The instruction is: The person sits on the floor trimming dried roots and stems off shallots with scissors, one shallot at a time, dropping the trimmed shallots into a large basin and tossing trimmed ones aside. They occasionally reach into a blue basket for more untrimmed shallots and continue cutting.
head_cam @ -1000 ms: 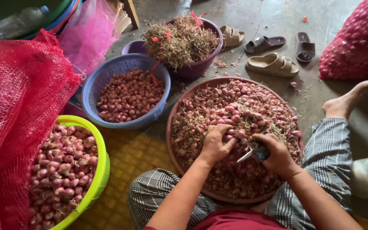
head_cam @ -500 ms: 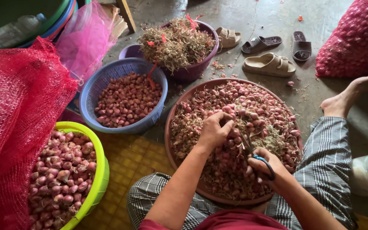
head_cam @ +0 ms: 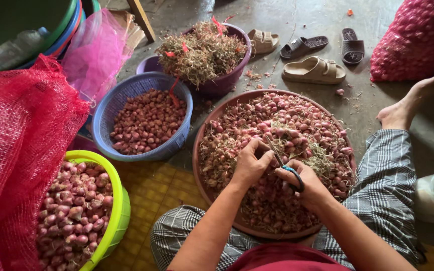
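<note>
Scissors (head_cam: 283, 163) were in my right hand (head_cam: 305, 183), blades close to my left hand (head_cam: 251, 161), which pinched a shallot over the brown basin (head_cam: 200, 145); I judged a slip could cut those fingers.

Between our hands we see the scissors (head_cam: 283, 163) — dull grey metal blades, a glossy blue plastic loop at the right hand (head_cam: 305, 183). The shallots (head_cam: 297, 128) under the left hand (head_cam: 249, 163) have papery skins with a faint sheen, tangled with dry, straw-like roots. The brown basin (head_cam: 202, 130) around them looks like matt plastic. Left of our left hand, the blue basket (head_cam: 107, 108) and the lime-green basket (head_cam: 121, 211) are smooth moulded plastic. Further left, the red sack (head_cam: 21, 145) is coarse open mesh. Beyond both hands, the concrete floor (head_cam: 377, 30) is rough — slightly damp-looking.
</note>
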